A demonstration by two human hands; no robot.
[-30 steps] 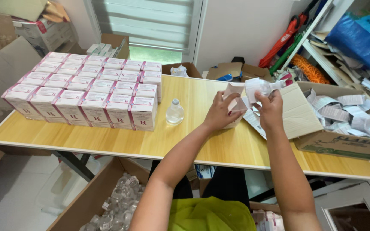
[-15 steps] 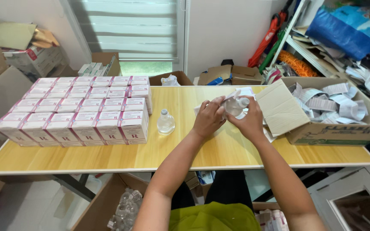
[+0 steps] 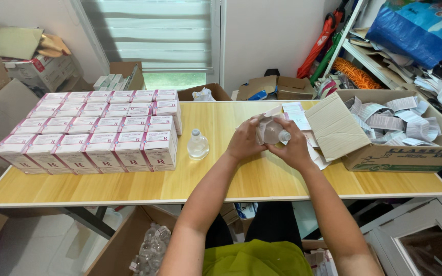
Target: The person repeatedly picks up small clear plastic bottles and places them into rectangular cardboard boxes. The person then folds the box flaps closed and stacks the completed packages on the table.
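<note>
Over the table's (image 3: 129,186) middle, our left hand (image 3: 243,140) and right hand (image 3: 293,149) both grip a small clear bottle (image 3: 273,134), wrapping a paper leaflet (image 3: 265,122) around it; we should keep the fold snug. Another bottle (image 3: 197,145) stands left.

bare forearms — yellow-green garment (image 3: 254,258)

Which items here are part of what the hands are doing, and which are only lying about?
In hand:
- left hand and right hand together holding a small clear bottle with folded paper
- paper leaflets in the cardboard box
- spare bottle on the table
- stacked pink-and-white cartons

Lying about:
- blue bag
- orange umbrella
</note>
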